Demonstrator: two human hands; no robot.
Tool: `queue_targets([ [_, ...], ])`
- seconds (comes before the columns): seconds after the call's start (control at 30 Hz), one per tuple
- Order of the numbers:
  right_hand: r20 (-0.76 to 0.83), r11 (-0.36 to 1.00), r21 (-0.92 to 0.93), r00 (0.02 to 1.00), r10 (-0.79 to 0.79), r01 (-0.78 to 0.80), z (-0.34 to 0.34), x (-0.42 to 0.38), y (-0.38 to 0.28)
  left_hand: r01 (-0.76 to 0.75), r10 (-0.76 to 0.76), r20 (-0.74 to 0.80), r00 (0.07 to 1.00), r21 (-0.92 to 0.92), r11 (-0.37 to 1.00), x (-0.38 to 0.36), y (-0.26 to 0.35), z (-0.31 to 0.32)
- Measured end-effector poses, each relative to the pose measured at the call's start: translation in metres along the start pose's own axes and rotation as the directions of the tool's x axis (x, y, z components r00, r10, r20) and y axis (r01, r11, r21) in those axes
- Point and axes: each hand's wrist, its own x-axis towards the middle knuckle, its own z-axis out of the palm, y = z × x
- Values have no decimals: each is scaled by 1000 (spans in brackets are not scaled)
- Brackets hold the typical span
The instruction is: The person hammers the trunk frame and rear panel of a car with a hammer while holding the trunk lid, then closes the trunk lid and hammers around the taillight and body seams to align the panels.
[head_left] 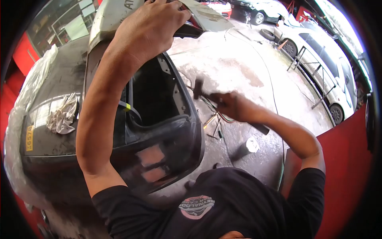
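Note:
My right hand [234, 106] is closed around the handle of a hammer [197, 88]. The hammer's head points left, beside the dark car's rear opening, and its handle end sticks out below my wrist. My left hand [153, 26] is raised at the top of the view, fingers curled against a pale, scuffed raised panel [113, 20] of the car. Whatever its fingers grip is hidden by the hand and the frame's edge. Below my left arm lies the dark car body [131, 145], with bare sanded patches [151, 155] on it.
A crumpled rag [63, 115] and clear plastic sheeting [30, 89] lie on the car at left. Several tools [217, 129], cables and a white round container [252, 145] are on the floor. A metal stand [314, 65] and a white car [318, 47] are at right.

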Motion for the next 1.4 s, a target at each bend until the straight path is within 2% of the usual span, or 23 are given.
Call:
queue_targets([
  [0.03, 116, 997, 73, 992, -47, 38, 14, -6, 13, 11, -11, 18, 1000, -23, 1000, 0, 1, -2],
  [0.1, 282, 988, -52, 951, -128, 148, 28, -13, 6, -39, 40, -73, 997, 21, 999, -2, -4, 9],
  [0.2, 225, 967, -89, 950, -215, 240, 27, -7, 45, -18, 19, -46, 999, 18, 1000, -5, 6, -3],
  [0.23, 214, 1000, -23, 977, 22, -17, -20, 7, 2, 6, -6, -7, 1000, 9, 1000, -6, 10, -12],
  [0.27, 87, 986, 26, 983, 161, -164, -43, 27, 20, 24, -24, 3, 1000, -12, 1000, -6, 11, -18],
  [0.33, -133, 994, -8, 985, 109, -111, -45, 30, -12, 62, -61, 30, 998, -65, 996, -8, 14, -22],
  [0.37, -248, 997, -47, 967, 53, -67, -49, 37, -25, 63, -62, 11, 998, -44, 997, -7, 10, -23],
  [0.43, -240, 986, -116, 959, -147, 122, -26, 33, -15, 45, -45, 12, 999, -18, 999, -7, 8, -21],
  [0.47, -123, 997, -77, 992, -23, 14, -19, 29, -18, 42, -42, 18, 999, -16, 999, -7, 9, -20],
  [0.5, -195, 968, -93, 949, -248, 234, 8, 23, 11, 39, -38, 29, 999, -22, 999, -8, 10, -18],
  [0.57, 77, 995, 44, 993, -91, 88, 20, 5, 5, 33, -33, 24, 999, -13, 999, -6, 11, -21],
  [0.67, 362, 990, -138, 929, 76, -27, 11, 2, 4, 28, -28, 19, 999, -1, 1000, -7, 14, -22],
  [0.73, 29, 981, -153, 993, -113, 116, -21, 17, 62, 23, -23, 19, 1000, 11, 1000, -4, 11, -17],
  [0.8, -132, 984, 66, 976, 172, -165, -101, 28, -33, 35, -35, -5, 999, -9, 999, -10, 17, -24],
  [0.83, -341, 994, -90, 940, 25, -59, -64, 33, -5, 49, -49, -2, 999, -10, 999, -8, 14, -27],
  [0.9, -284, 995, 43, 954, 98, -90, -54, 32, -27, 85, -82, 58, 995, -38, 996, -3, 8, -25],
  [0.93, -318, 999, 13, 947, -35, 42, -38, 32, -10, 105, -100, 103, 990, -44, 993, -1, 5, -24],
  [1.03, -14, 995, -90, 999, -52, 51, 2, 14, 15, 45, -44, 13, 999, -61, 997, -7, 7, -25],
  [1.13, 349, 976, -216, 934, 72, 6, -2, 5, 18, 25, -25, -17, 1000, -7, 1000, -2, -5, -3],
  [1.2, 27, 970, -237, 998, -54, 59, -21, 20, 70, 35, -36, -41, 999, -8, 999, -8, 10, -18],
  [1.27, -148, 979, -176, 986, 74, -100, -82, 39, 26, 40, -41, -43, 998, -11, 999, -8, 11, -16],
  [1.3, -264, 994, -84, 963, 50, -74, -87, 40, 15, 47, -47, -32, 998, -5, 999, -5, 2, -8],
  [1.4, -186, 996, -69, 982, 35, -49, -41, 29, 24, 78, -77, 26, 997, -35, 996, -6, 6, -20],
])
